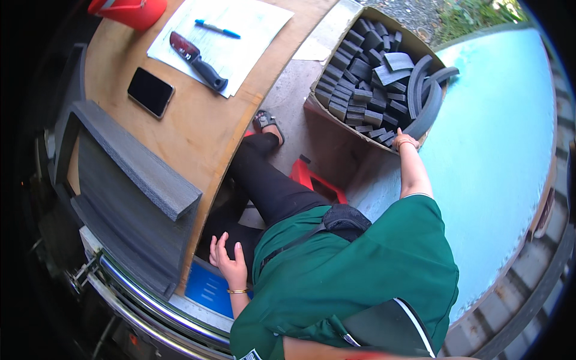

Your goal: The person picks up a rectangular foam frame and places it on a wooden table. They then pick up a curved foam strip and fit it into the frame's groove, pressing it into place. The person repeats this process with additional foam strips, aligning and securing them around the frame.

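My right hand (406, 141) is at the near right corner of a cardboard box (336, 123), closed around the near end of a curved dark grey foam strip (427, 117); some of its fingers are hidden. Inside the box lie many small dark foam blocks (360, 69) and more curved strips. My left hand (228, 259) hangs beside the table edge, fingers apart and holding nothing. Closest to it on the table is a big grey foam piece (138, 159) with raised sides.
On the wooden table (204, 114) are a phone (150, 92), papers (264, 30), a blue pen (217, 29), a knife with a dark handle (207, 73) and a red container (135, 12). A light blue surface (492, 150) lies to the right. Metal rails (156, 318) run at lower left.
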A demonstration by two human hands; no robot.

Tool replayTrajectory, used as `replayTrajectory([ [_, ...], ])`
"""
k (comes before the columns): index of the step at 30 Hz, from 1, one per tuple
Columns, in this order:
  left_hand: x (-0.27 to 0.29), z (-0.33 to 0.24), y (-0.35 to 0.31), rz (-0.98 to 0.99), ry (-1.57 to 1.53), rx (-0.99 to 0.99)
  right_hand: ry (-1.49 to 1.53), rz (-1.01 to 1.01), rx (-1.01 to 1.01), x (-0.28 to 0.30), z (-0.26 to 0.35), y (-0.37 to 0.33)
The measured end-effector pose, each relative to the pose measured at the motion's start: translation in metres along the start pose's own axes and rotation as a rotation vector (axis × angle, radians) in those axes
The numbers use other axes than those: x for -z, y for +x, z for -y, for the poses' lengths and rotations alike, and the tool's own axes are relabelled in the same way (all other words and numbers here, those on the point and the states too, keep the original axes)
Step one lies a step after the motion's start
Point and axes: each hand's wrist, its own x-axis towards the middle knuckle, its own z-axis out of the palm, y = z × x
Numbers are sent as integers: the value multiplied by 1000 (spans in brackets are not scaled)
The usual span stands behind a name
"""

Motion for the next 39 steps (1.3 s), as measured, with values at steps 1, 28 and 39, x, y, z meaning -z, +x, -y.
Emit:
replayTrajectory([
  [1,1,-2,2,4,1,6,-33,11,0,0,0,0],
  [28,132,-37,24,-805,-108,-427,1315,-976,1560,202,16,-351],
  [39,213,22,-8,-1290,-792,-331,277,-796,2248,128,25,-609],
])
